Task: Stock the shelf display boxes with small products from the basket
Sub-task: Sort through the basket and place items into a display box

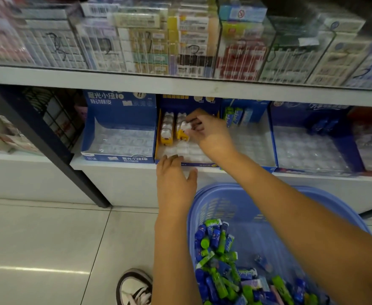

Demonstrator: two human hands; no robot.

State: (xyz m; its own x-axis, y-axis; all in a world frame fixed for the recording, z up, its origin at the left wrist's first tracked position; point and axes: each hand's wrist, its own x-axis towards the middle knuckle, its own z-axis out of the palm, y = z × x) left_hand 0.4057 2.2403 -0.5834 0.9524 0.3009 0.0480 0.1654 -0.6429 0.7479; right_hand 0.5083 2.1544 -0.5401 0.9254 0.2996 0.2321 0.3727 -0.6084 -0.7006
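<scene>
Your right hand (204,130) is in the middle blue cardboard display box (189,102), fingertips pinching a small white-and-yellow packaged product (184,128) at the front of the 2nd row. Your left hand (174,179) lies flat with fingers straight on the box's front lip, gripping nothing, prob. bracing it.

Watch the clear plastic blister tray (187,151). If the piece isn't pushed fully into its pocket it'll likely sit tilted and topple fwd. It's touching the row behind, so a hard shove could knock that row, or the yellow row (167,128) just beside it, out of line.

The box sits right at the edge of the white shelf (114,166). Lean too much on that left hand and the lip may buckle, or the box could tip off toward the blue plastic basket (235,208).

The basket shows mostly green and blue tubes (220,249). Those look like stock for the box to the right, so don't mix them in here.
</scene>
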